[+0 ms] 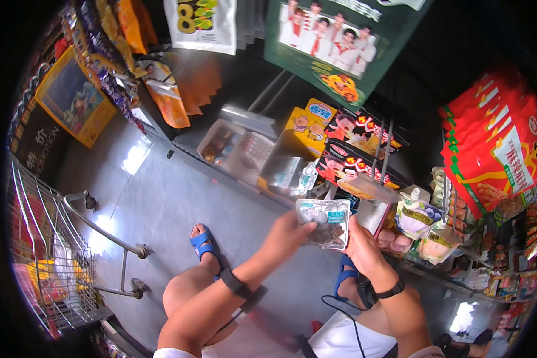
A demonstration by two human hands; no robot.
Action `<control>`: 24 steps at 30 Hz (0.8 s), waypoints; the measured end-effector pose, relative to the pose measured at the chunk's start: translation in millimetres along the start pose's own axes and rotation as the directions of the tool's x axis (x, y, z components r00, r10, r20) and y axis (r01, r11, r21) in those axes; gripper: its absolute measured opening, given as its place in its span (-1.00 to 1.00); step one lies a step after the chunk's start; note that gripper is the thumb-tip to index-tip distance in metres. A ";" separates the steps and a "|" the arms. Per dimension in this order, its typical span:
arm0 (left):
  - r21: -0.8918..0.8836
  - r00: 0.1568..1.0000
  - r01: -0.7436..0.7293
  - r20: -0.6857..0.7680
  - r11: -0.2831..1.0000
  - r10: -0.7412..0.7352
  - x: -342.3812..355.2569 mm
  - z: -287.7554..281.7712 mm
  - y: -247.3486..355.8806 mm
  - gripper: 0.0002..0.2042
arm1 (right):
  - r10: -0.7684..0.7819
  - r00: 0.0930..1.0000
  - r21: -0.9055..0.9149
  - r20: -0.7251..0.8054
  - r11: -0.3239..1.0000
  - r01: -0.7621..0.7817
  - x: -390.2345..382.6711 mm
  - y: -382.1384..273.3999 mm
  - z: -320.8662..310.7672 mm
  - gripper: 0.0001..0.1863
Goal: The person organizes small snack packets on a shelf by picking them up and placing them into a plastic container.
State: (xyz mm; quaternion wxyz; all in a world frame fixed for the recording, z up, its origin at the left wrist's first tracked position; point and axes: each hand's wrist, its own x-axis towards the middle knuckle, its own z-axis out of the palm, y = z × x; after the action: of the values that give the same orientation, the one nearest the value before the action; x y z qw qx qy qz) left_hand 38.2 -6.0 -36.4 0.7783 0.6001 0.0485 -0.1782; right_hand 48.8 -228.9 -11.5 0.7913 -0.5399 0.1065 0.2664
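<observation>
Between my two hands is a small clear plastic pack (330, 216) with a pale printed top and teal patches; round shapes show through it. My left hand (291, 232) grips its left side, thumb over the front. Fingers of my right hand (363, 243) close on its right edge. Just beyond the pack stand black and red boxes (346, 164) and a yellow display box (306, 128) on the low shelf. Right of my right hand are spouted pouches (419, 213) and a tray of pink round items (394, 240).
At left stands a wire shopping cart (48, 256) on the grey floor (161, 203). Red snack bags (501, 143) hang at right, and a green bag (340, 48) hangs ahead. An open box of round items (221, 143) sits at the shelf's left. My sandalled feet are below.
</observation>
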 end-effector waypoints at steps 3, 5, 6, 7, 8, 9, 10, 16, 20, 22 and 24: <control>-0.010 0.998 0.035 0.055 0.999 -0.034 1.1 4.9 8.6 -0.65 | -0.105 0.994 -0.136 0.000 0.985 0.104 -9.2 -3.9 3.9 -0.73; 0.006 0.994 0.062 0.092 0.998 -0.062 3.0 6.4 10.5 -0.63 | -0.142 0.990 -0.244 0.026 0.959 0.144 -12.0 -16.4 12.7 -0.73; 0.035 0.994 0.073 0.082 0.997 -0.075 4.1 6.0 10.0 -0.62 | -0.146 0.989 -0.231 0.016 0.962 0.146 -11.6 -15.5 11.0 -0.73; 0.063 0.994 0.083 0.071 0.995 -0.088 5.1 6.0 9.6 -0.60 | -0.172 0.985 -0.237 0.012 0.956 0.170 -11.6 -14.6 8.8 -0.73; 0.074 0.992 0.089 0.081 0.993 -0.095 5.9 7.1 9.9 -0.60 | -0.199 0.980 -0.247 0.007 0.949 0.194 -12.0 -13.7 6.1 -0.73; 0.084 0.989 0.106 0.098 0.991 -0.115 6.1 8.7 10.8 -0.59 | -0.204 0.979 -0.237 -0.004 0.951 0.198 -12.9 -12.6 3.2 -0.73; 0.093 0.984 0.124 0.114 0.988 -0.134 6.7 9.8 10.9 -0.58 | -0.209 0.978 -0.254 -0.012 0.946 0.200 -13.9 -11.5 0.4 -0.72; 0.024 0.979 0.171 0.112 0.985 -0.172 5.7 10.7 4.4 -0.56 | -0.221 0.975 -0.267 -0.034 0.942 0.205 -21.6 -12.1 -0.4 -0.71; -0.045 0.979 0.172 0.123 0.984 -0.165 4.5 12.8 5.8 -0.55 | -0.194 0.980 -0.200 -0.051 0.963 0.180 -22.6 -15.3 0.4 -0.73; -0.120 0.975 0.198 0.128 0.973 -0.182 4.0 13.4 6.3 -0.54 | -0.181 0.982 -0.184 -0.047 0.968 0.170 -22.3 -16.2 -1.2 -0.74; -0.114 0.976 0.191 0.124 0.975 -0.177 3.6 15.6 9.5 -0.54 | -0.170 0.984 -0.174 -0.048 0.972 0.159 -22.5 -16.3 -3.2 -0.75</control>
State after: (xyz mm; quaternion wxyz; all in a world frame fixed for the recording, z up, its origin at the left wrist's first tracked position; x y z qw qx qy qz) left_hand 42.6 -19.6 -24.4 0.7960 0.5319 0.0707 -0.2801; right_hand 39.2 -243.2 10.5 0.7582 -0.6202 0.0629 0.1910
